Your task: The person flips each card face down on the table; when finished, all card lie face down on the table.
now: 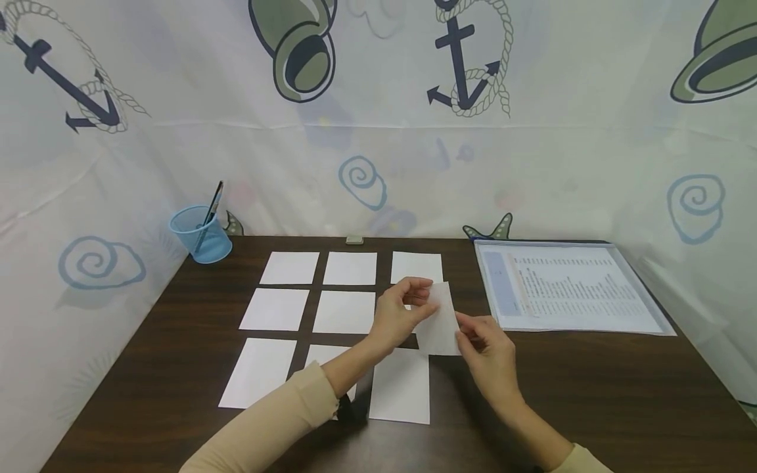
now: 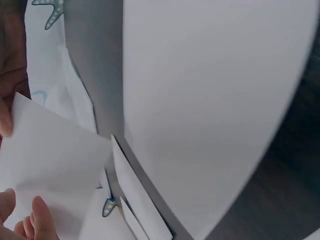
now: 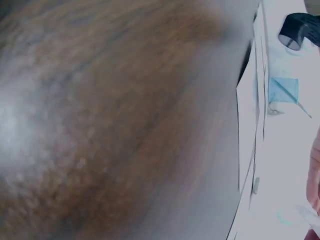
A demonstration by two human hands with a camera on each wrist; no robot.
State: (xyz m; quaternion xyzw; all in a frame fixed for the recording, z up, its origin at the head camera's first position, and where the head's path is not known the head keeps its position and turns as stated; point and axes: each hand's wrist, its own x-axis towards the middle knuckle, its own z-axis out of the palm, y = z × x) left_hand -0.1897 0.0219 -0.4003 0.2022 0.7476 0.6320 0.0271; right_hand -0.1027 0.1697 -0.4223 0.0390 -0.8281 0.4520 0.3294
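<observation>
Both hands are at a white paper square [image 1: 440, 328], which is raised and tilted above the right side of the laid-out squares. My right hand [image 1: 489, 358] pinches its right edge between thumb and fingers. At the upper left edge is my left hand [image 1: 401, 314], its thumb over the paper's face and its fingers curled at the edge. The left wrist view shows the raised square [image 2: 55, 145] with fingertips [image 2: 42, 215] overlapping its lower part. Several more white squares [image 1: 344, 312] lie in rows on the table, some partly covered by the left arm and hand.
A blue mesh cup [image 1: 204, 240] with pens stands at the table's [image 1: 562, 394] back left corner. A clear folder with a printed sheet [image 1: 579, 286] lies at the back right. Behind the table hangs a patterned white curtain [image 1: 408, 151].
</observation>
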